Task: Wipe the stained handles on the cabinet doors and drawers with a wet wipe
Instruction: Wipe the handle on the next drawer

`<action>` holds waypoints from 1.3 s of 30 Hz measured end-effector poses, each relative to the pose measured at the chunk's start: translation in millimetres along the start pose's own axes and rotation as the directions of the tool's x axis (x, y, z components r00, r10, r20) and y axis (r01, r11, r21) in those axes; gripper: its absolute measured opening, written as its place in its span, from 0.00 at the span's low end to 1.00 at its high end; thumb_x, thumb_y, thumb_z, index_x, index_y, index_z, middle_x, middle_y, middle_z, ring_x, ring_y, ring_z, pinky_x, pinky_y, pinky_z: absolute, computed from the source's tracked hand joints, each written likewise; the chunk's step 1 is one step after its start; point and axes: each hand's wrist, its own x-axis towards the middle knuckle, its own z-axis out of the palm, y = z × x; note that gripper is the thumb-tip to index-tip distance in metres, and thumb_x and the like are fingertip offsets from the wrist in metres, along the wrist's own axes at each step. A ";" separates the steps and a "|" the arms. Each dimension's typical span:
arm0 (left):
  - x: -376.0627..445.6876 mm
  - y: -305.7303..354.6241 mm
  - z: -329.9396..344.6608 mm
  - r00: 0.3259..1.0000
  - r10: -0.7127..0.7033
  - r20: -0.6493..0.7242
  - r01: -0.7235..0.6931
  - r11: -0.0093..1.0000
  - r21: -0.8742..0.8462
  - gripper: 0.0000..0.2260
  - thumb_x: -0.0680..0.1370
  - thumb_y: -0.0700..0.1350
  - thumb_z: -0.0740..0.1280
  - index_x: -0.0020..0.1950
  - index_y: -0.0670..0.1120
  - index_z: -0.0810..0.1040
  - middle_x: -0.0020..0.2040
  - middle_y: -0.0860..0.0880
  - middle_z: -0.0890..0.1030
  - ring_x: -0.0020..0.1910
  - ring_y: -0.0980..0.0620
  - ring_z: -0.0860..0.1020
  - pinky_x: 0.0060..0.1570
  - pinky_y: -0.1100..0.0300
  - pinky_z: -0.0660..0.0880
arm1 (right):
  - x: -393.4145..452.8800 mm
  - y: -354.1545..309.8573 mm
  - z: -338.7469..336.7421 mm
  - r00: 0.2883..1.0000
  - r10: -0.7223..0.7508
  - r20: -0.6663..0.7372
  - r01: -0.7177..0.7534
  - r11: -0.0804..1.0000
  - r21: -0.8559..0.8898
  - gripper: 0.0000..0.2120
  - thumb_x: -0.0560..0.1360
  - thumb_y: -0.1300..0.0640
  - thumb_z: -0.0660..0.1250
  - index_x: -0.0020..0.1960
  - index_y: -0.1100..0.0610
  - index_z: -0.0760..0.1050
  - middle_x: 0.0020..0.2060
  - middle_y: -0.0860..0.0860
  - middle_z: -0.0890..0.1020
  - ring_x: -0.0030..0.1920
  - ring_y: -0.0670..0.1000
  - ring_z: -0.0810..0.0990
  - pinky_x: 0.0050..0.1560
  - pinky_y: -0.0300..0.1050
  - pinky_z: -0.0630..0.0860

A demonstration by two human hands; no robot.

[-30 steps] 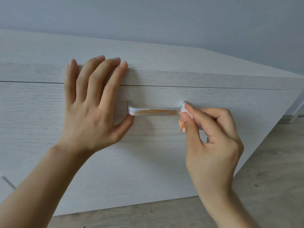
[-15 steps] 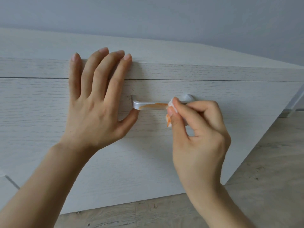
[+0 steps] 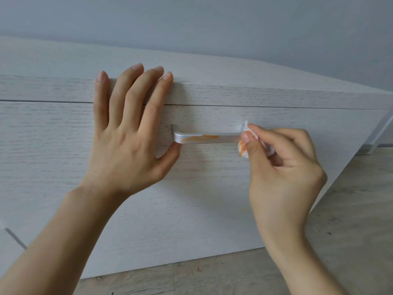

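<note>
Pale wood cabinet (image 3: 63, 145), drawer front upright. Left hand (image 3: 127, 141) flat on front, released, fingers spread, thumb touching handle's left end. Right hand (image 3: 282, 167) back at right end after mid-bar pass half second ago; stroke repeating. Grip pinching wet wipe (image 3: 244, 145), orange-smeared. Metal handle (image 3: 204, 138): orange stain (image 3: 200, 137) remains on left half, wiping unfinished.
</note>
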 end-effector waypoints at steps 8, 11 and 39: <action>0.0 0.9 -0.6 1.000 -0.008 -0.003 0.008 1.000 -0.004 0.33 0.74 0.54 0.64 0.73 0.36 0.63 0.70 0.37 0.67 0.72 0.39 0.60 0.73 0.45 0.43 | -8.7 -5.1 -0.2 0.988 -0.129 0.084 0.135 0.989 -0.063 0.05 0.73 0.64 0.70 0.47 0.61 0.83 0.39 0.52 0.79 0.38 0.40 0.77 0.42 0.27 0.71; 0.5 0.8 -0.5 1.000 -0.006 -0.002 0.006 1.000 -0.004 0.33 0.74 0.54 0.64 0.73 0.36 0.63 0.70 0.37 0.67 0.72 0.39 0.60 0.73 0.46 0.43 | -11.9 -6.0 5.4 0.994 -0.109 0.029 0.110 0.993 -0.039 0.05 0.72 0.65 0.70 0.47 0.61 0.83 0.39 0.52 0.79 0.37 0.40 0.76 0.41 0.26 0.70; -0.7 -0.3 -2.6 1.000 0.014 -0.004 -0.014 0.999 -0.029 0.34 0.74 0.54 0.66 0.74 0.36 0.63 0.70 0.38 0.67 0.72 0.39 0.60 0.72 0.42 0.46 | -9.9 -11.6 2.1 0.999 0.033 0.015 -0.034 0.999 0.031 0.06 0.74 0.61 0.68 0.49 0.54 0.81 0.40 0.47 0.76 0.37 0.33 0.76 0.44 0.24 0.68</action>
